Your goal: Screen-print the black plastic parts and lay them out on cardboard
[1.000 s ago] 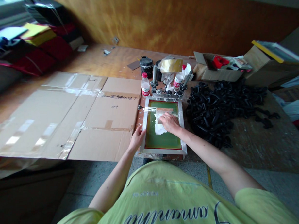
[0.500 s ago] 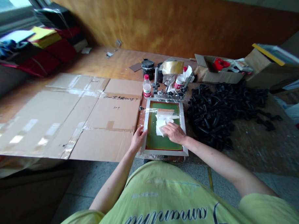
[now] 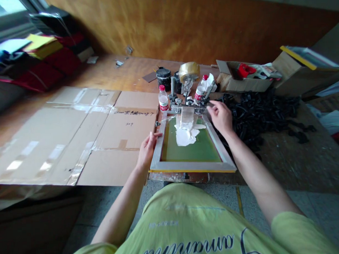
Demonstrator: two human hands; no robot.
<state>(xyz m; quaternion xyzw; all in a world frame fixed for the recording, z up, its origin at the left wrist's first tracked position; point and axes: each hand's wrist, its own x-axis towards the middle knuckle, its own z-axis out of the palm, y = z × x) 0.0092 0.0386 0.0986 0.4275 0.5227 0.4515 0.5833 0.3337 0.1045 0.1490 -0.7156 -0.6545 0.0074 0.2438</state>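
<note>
A silk-screen printing frame [image 3: 191, 166], with a green mesh and metal rim, lies in front of me, its near edge raised. My left hand [image 3: 148, 148] grips the left rim, thumb toward the mesh. White ink-like paste [image 3: 185, 137] spreads over the far half of the mesh. A pale squeegee-like block [image 3: 187, 115], smeared with white, leans toward the hinge clamp [image 3: 195, 108] along the frame's far side. Beside the clamp's right end is my right hand [image 3: 221, 117], fingers bent and apart, nothing visible between them; whether its fingertips touch the clamp is unclear.
Red-capped bottles [image 3: 163, 98], a black tub [image 3: 163, 79] and a tape roll [image 3: 189, 70] stand behind the clamp. Flattened cardboard [image 3: 125, 128] covers the left side. Black plastic parts [image 3: 252, 113] are heaped right, before an open carton [image 3: 251, 85].
My right hand has left the white mass on the mesh and moved to the clamp's right end. The frame's near edge has risen. The pale block now stands nearer the clamp.
</note>
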